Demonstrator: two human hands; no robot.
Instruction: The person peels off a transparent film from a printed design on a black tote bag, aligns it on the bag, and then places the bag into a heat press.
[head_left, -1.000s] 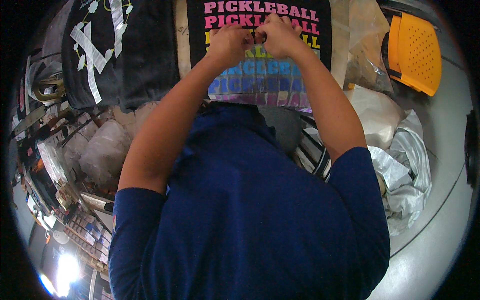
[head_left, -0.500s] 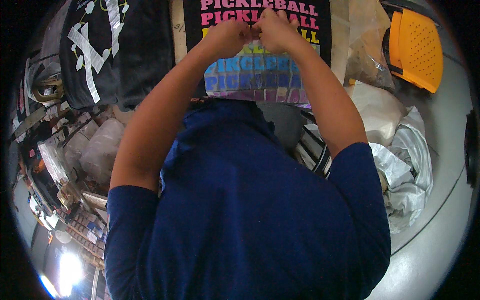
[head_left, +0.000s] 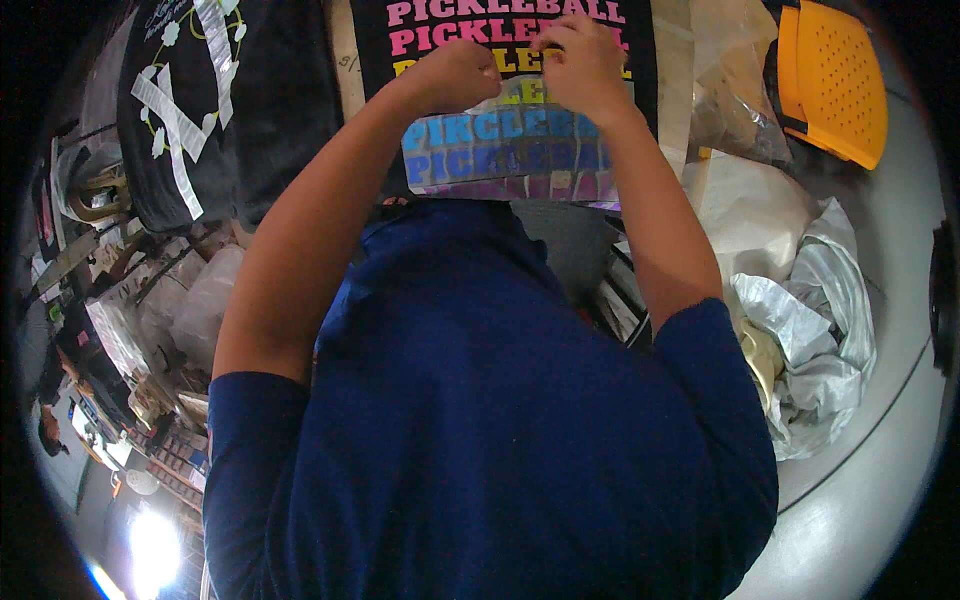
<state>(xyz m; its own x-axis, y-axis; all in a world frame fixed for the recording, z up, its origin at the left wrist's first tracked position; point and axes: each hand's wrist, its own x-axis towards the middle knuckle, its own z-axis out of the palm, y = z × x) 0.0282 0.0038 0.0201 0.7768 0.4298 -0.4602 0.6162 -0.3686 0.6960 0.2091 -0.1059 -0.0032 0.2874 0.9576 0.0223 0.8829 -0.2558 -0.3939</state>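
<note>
The clear film (head_left: 500, 168) lay crosswise along the black cloth's (head_left: 375, 40) near edge, just bodyward of the left hand (head_left: 455, 78), curled, pinch unclear, and the right hand (head_left: 588, 70), fingers parted.

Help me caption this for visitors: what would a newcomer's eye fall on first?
Probably the bold rows of pink, yellow, blue and purple lettering on the black fabric at top centre, with the bare left hand and right hand over it. Next might come the orange, hole-dotted panel at upper right. The dark-blue short-sleeved shirt fills the lower middle, and a glaring white light shines at lower left.
</note>
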